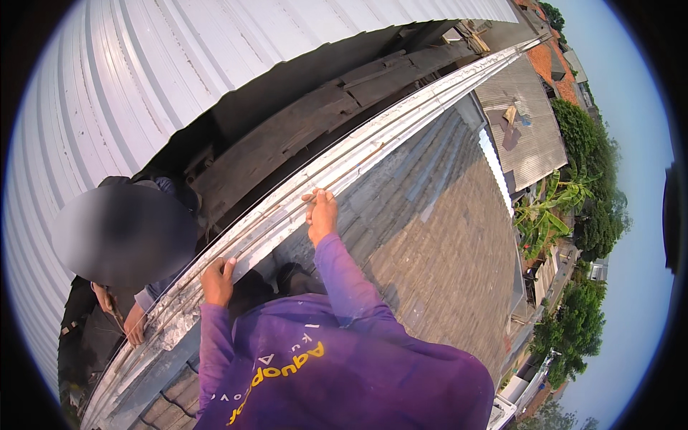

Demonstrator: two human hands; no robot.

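Several long, thin metal rods (269,216) run lengthwise along a narrow whitish ledge (342,159). My right hand (322,216) is closed, its fingertips pinching one of the rods over the ledge. Lower and to the left, my left hand (218,282) is curled at the ledge's near side, thumb raised, closed around what looks like the same rod. Its fingers are partly hidden. Both forearms are in purple sleeves.
Across the ledge at left, a co-worker bends low, one hand (135,325) at the rods' lower end. White corrugated metal roofing (165,64) and a dark gap with planks (287,132) lie beyond. A tiled roof (437,236) slopes away at right, toward trees (573,308).
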